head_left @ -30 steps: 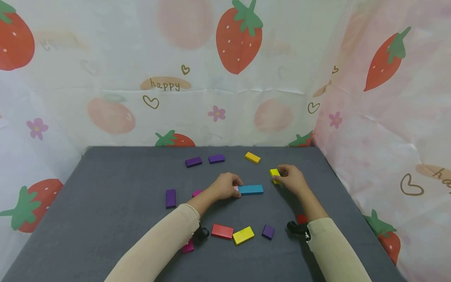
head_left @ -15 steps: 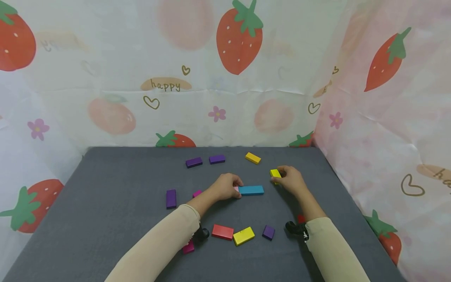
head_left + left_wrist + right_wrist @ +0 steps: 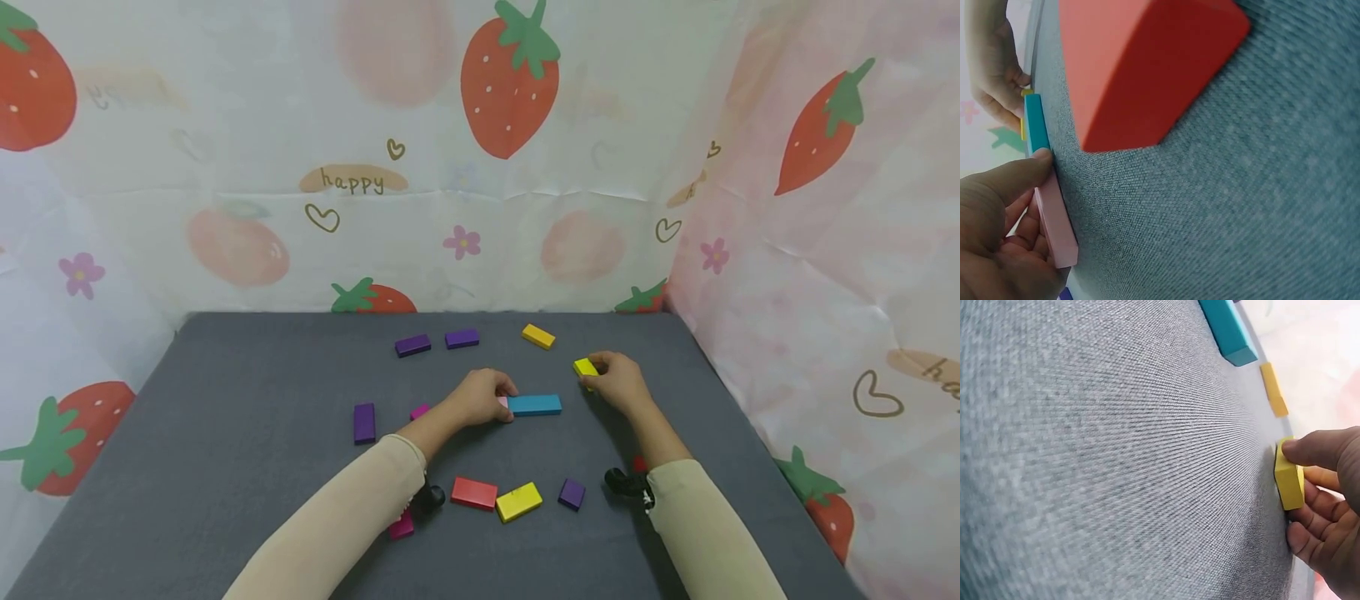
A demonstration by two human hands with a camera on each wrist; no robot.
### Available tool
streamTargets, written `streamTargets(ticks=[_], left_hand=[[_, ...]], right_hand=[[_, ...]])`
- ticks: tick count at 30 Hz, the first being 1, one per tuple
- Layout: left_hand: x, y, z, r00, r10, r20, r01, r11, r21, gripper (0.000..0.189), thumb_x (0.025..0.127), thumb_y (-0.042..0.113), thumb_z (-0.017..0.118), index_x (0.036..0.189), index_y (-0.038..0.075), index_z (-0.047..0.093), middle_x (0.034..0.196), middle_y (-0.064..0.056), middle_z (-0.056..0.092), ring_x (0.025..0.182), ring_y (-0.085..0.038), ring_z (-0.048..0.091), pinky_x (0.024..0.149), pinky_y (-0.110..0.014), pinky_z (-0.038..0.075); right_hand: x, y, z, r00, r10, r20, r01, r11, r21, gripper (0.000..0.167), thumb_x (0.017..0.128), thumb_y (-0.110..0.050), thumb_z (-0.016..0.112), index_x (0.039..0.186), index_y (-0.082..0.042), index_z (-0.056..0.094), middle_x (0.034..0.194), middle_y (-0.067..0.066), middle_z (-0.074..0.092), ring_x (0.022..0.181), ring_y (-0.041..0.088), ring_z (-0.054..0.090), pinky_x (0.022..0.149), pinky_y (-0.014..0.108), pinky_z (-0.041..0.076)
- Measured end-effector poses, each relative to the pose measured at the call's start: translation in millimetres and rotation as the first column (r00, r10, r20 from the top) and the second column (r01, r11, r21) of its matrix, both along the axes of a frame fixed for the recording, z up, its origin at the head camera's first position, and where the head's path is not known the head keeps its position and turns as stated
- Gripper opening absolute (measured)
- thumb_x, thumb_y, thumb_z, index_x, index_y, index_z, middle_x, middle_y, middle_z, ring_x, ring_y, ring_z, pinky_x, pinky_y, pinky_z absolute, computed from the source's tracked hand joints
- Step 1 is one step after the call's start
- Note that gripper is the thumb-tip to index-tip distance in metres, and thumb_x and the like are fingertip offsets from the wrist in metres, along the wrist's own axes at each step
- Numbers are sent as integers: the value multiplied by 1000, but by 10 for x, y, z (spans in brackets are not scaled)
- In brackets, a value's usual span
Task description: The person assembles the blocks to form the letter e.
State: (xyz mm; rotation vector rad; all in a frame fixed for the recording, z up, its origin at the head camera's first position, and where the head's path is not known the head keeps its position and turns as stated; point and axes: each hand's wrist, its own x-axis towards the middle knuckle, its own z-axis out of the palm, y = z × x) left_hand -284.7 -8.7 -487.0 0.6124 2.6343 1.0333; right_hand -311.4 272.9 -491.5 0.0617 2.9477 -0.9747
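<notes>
My left hand [image 3: 476, 396] grips a pink block [image 3: 1059, 222] between thumb and fingers; the head view shows only a sliver of it. Its far end meets a blue block [image 3: 535, 405], and in the left wrist view the thumb tip lies at that joint. To the right, my right hand [image 3: 621, 379] pinches a yellow block [image 3: 584, 367] on the dark grey cloth. The right wrist view shows the thumb on top of this yellow block [image 3: 1289, 478] and the other fingers curled behind it. My hand covers part of the block.
Behind lie an orange-yellow block [image 3: 538, 336] and two purple blocks [image 3: 461, 338]. Another purple block [image 3: 364, 423] is at left. In front are a red block [image 3: 474, 492], a second yellow block [image 3: 519, 502] and a small purple block [image 3: 572, 494]. Forearms partly hide magenta and red pieces.
The yellow block in my right hand has turned slightly, and the right forearm has shifted a little left. My left hand and the pink and blue blocks stay where they were.
</notes>
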Motion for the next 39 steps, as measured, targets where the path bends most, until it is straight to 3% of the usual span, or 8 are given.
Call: streamTargets(ticks=[5, 16, 39], left_hand=[[1, -2, -7, 1000, 4, 4, -5, 1000, 2, 33, 84, 13, 85, 114, 10, 75, 108, -5, 71, 97, -16, 61, 92, -37, 52], [-12, -11, -12, 1000, 3, 1, -3, 1000, 3, 33, 84, 13, 85, 115, 9, 75, 108, -4, 71, 96, -16, 61, 92, -37, 53], [-32, -9, -25, 1000, -13, 9, 13, 1000, 10, 32, 84, 13, 85, 115, 9, 75, 109, -4, 71, 100, -17, 62, 95, -39, 52]], right_hand=[[2, -20, 23, 1000, 10, 5, -10, 1000, -19, 55, 95, -22, 74, 142, -1, 57, 139, 21, 61, 125, 37, 58, 102, 51, 49], [17, -169, 137, 998, 55, -15, -56, 996, -76, 53, 95, -20, 74, 143, -4, 58, 139, 18, 59, 121, 36, 61, 93, 48, 54], [-42, -371, 55, 980, 199, 7, -198, 975, -97, 49, 94, -22, 75, 139, -8, 63, 135, 16, 63, 117, 33, 61, 87, 44, 55]])
